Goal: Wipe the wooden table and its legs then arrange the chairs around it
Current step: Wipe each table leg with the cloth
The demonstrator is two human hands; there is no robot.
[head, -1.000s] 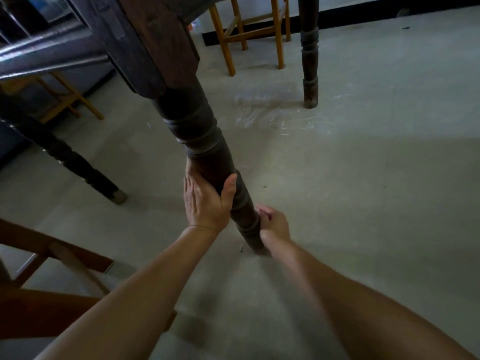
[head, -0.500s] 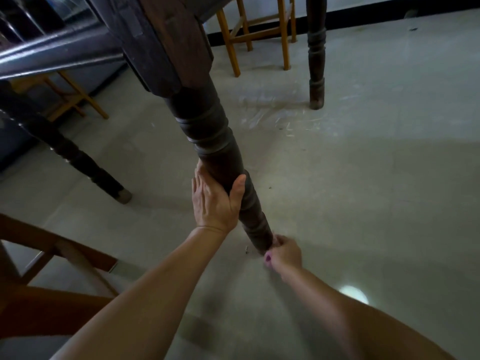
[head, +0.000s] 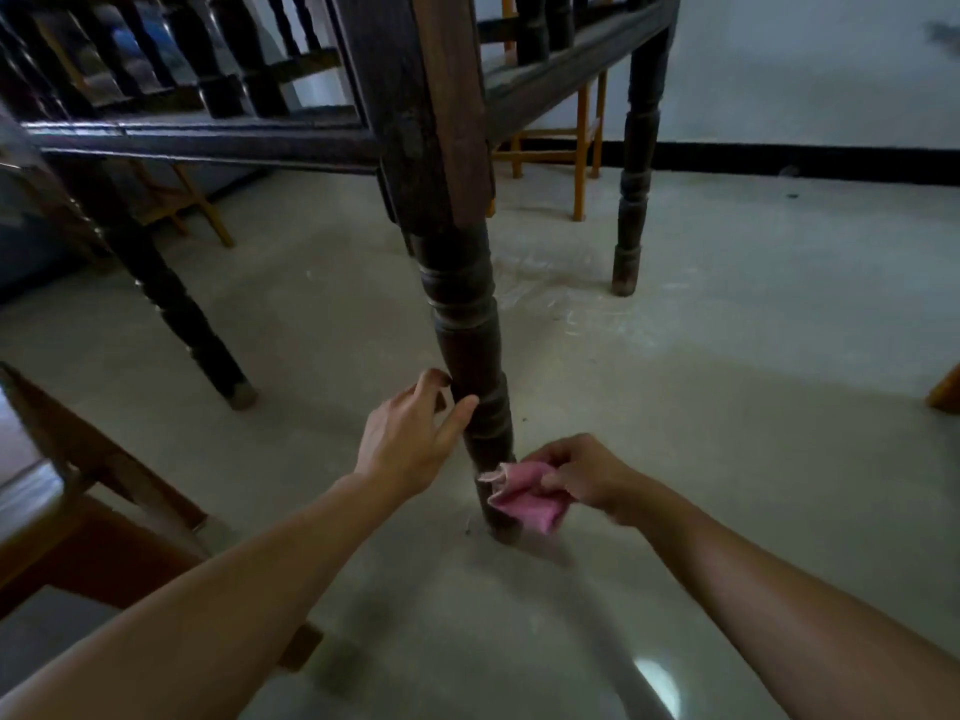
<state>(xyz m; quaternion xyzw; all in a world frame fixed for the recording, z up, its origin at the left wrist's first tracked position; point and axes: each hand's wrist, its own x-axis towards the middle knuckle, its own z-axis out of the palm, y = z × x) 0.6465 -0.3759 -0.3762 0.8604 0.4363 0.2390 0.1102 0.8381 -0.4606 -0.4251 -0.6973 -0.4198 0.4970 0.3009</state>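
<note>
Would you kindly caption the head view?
Right hand holds pink cloth against the table leg; left hand touches it higher up.

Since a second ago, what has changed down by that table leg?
The left hand has released its grip on the table leg; its fingers are now relaxed close beside it. The right hand has pulled back slightly from the leg's foot, and the pink cloth it pinches now shows. The leg itself stands where it was.
</note>
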